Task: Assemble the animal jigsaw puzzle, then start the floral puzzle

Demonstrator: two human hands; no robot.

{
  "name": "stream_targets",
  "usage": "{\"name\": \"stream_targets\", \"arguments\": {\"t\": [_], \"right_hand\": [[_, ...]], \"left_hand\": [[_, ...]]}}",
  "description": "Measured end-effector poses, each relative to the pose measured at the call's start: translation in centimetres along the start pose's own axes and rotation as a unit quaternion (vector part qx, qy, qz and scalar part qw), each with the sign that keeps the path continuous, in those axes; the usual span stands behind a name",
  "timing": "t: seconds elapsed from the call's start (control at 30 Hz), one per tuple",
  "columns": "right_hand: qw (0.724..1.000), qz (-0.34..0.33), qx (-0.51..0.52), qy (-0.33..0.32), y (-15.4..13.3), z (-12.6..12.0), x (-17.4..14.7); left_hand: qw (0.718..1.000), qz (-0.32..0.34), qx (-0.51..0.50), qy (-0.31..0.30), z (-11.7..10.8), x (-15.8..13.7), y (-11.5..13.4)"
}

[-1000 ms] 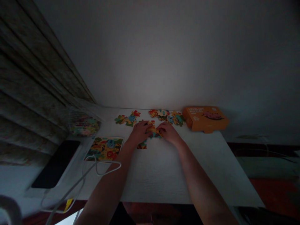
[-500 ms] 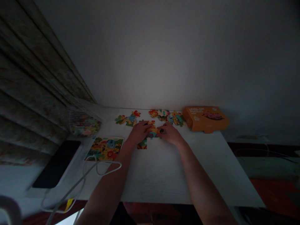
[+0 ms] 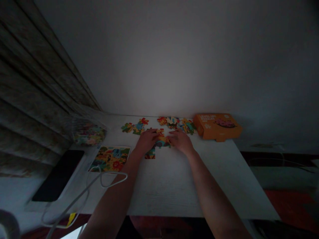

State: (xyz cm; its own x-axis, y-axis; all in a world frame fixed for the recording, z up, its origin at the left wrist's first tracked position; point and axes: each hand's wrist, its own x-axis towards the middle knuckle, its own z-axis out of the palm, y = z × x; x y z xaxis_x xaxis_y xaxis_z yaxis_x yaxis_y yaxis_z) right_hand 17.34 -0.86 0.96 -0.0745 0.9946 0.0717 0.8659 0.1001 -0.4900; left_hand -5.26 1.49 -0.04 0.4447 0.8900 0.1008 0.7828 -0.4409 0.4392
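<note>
Joined jigsaw pieces [image 3: 160, 141] lie flat on the white table, with orange, blue and green printing. My left hand [image 3: 147, 138] rests over their left part, fingers stretched flat across the pieces and hiding some of them. At the right edge of the same pieces is my right hand [image 3: 178, 140], its fingers apart and the tips touching or close to that edge. A lower puzzle piece [image 3: 150, 153] shows below my left hand.
Loose puzzle pieces [image 3: 136, 126] lie at the back left, and more pieces [image 3: 170, 121] at the back middle. An orange puzzle box [image 3: 219, 126] stands back right. To the left are a picture card [image 3: 110, 158], a black phone [image 3: 58, 176] and a white cable [image 3: 113, 172].
The fingers of my right hand have spread and shifted slightly, and the dark spot seen by them is no longer visible. My left hand stays on the pieces. The view has shifted a little.
</note>
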Motion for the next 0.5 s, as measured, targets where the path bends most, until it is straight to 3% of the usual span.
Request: {"name": "stream_targets", "arguments": {"t": [0.13,0.27,0.37,0.5], "right_hand": [[0.979,0.14,-0.007,0.145,2.1,-0.8,0.6],[0.968,0.212,-0.03,0.13,3.4,-1.0,0.9],[0.969,0.218,-0.053,0.108,3.5,-0.8,0.9],[0.978,0.172,-0.055,0.105,3.7,-0.6,0.9]], "left_hand": [[1.0,0.0,-0.006,0.0,0.2,0.1,-0.4],[1.0,-0.008,-0.013,0.002,0.3,0.1,-0.4],[1.0,-0.015,-0.023,0.002,0.4,0.0,-0.3],[0.999,-0.011,-0.035,0.024,0.6,0.1,-0.3]]}}
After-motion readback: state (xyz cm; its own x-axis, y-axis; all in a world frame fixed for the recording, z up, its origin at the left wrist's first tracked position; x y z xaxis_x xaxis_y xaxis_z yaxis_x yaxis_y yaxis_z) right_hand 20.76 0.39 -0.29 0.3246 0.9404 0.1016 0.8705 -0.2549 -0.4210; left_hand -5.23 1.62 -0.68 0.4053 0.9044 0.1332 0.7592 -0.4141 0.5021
